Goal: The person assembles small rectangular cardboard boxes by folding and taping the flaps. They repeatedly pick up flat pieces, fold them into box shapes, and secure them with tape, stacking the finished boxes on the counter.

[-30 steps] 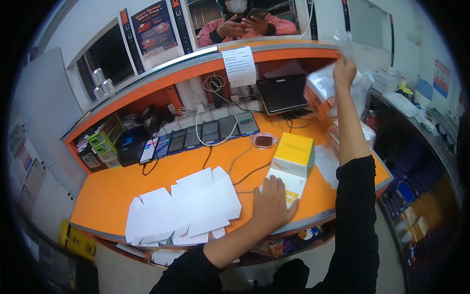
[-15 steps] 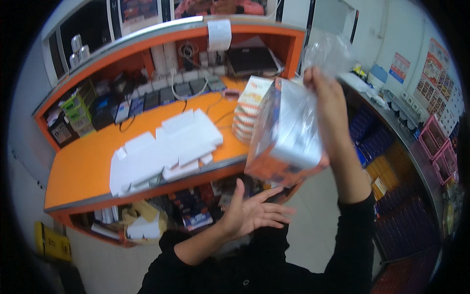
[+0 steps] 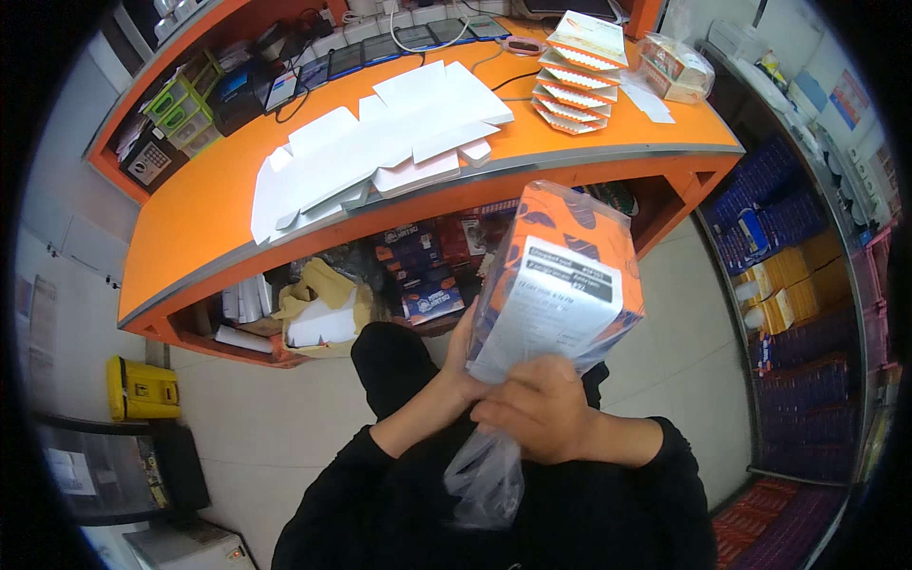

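An orange and dark-blue patterned box (image 3: 570,214) sits inside a clear plastic bag (image 3: 489,484), held tilted in front of my body. A white printed receipt (image 3: 541,313) lies against the box on the side facing me. My left hand (image 3: 456,370) supports the box at its lower left, closed around that edge, with most of its fingers hidden behind it. At the box's near end my right hand (image 3: 541,408) is closed on the gathered plastic. The loose tail of the bag hangs below my fingers.
On the orange counter (image 3: 190,247) lie flat white cartons (image 3: 380,142), a stack of folded orange-and-white boxes (image 3: 579,76) and another bagged package (image 3: 676,66). Several phones (image 3: 380,47) line its back. Shelves of dark-blue boxes (image 3: 798,380) stand right; a yellow bin (image 3: 142,388) stands left.
The bagged box has come down from beside the counter toward my body. My left hand, open and free before, now holds it. My right hand has lowered with the bag's gathered top.
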Available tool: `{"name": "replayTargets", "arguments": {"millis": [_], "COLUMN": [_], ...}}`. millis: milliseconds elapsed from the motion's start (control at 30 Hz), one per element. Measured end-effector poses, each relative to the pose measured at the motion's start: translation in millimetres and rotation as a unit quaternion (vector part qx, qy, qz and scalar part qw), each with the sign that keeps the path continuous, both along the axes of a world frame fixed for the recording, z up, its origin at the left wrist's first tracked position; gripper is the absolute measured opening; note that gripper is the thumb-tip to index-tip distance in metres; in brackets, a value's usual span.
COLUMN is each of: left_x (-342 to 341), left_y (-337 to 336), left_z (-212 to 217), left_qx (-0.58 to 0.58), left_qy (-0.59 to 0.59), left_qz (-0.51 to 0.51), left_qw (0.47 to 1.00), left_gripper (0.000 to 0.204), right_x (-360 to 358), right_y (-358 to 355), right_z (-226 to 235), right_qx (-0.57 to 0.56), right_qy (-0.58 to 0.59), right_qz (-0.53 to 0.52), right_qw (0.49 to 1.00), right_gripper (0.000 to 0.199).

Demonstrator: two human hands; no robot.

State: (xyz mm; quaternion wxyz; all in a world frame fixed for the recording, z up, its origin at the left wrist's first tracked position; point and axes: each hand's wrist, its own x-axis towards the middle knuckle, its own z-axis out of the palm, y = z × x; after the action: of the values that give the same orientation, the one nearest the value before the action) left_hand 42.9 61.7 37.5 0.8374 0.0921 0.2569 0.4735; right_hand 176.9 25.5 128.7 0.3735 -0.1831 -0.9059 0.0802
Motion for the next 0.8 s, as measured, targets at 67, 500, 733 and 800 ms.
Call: {"name": "replayTargets", "arguments": {"millis": [67,500,733,800], "left_x": [-4,-22,-27,-26], "left_y": [5,8,8,9], "left_z": [-6,-44,-43,-43], "left_qx": [-0.028,-0.103,-0.105,-0.101], "left_qy": [-0.249,-0.188,-0.162,-0.155], "left_qz": [-0.009,0.023,0.012,0.018], "left_qw": [0.968,0.976,0.981,0.983], "left_gripper": [0.056,0.053,0.057,0.056], "right_x": [-3,-10,-14,-14], "right_y": [-2,9,13,14], "right_z": [-3,-8,-12,-10], "right_qx": [0.005,0.003,-0.005,0.0], "right_qy": [-0.017,0.009,0.009,0.005], "right_qz": [0.026,0.053,0.051,0.051], "right_qw": [1.0,0.999,0.999,0.999], "right_gripper": [0.022,0.017,0.016,0.016]}}
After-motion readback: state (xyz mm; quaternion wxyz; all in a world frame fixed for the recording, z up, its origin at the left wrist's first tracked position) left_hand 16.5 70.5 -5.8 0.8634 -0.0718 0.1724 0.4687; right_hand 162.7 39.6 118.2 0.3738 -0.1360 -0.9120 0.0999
